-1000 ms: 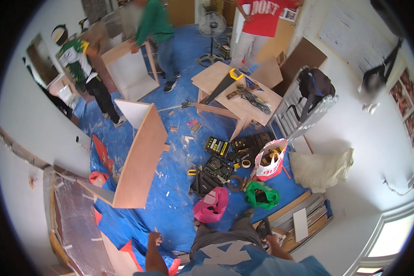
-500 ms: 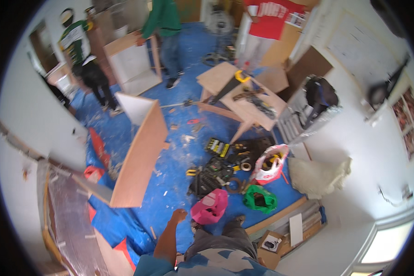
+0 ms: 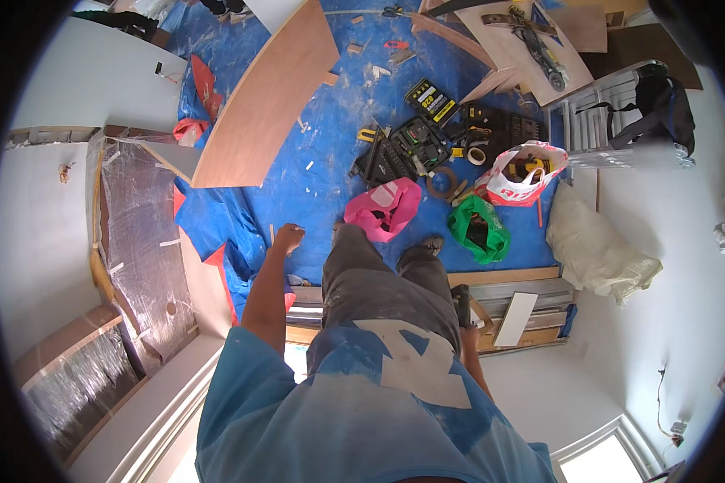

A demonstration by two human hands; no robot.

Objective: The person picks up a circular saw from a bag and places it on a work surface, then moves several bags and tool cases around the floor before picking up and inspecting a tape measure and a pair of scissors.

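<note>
My left hand (image 3: 288, 239) hangs over the blue floor sheet, left of my knee, its fingers curled closed. Whatever small thing they may hold is too small to make out. Beside my right thigh, my right hand (image 3: 470, 332) is closed around a dark, elongated tool (image 3: 461, 303), held upright; its exact kind is unclear. By my feet stand a pink bag (image 3: 395, 211) and a green bag (image 3: 477, 229), both gaping at the top. Past them lie a black tool case (image 3: 421, 146) and a roll of tape (image 3: 441, 183).
A large wooden panel unit (image 3: 262, 105) stands ahead on the left. A worktable (image 3: 511, 56) with tools is at the far right, near a folded ladder (image 3: 580, 121). A white-and-red bag (image 3: 524, 181) and a pale sack (image 3: 600, 241) lie right. Boards (image 3: 532, 302) line the wall beside me.
The view has tipped downward, bringing in my torso and legs and my right hand with the dark tool. The people across the room have mostly dropped out of view.
</note>
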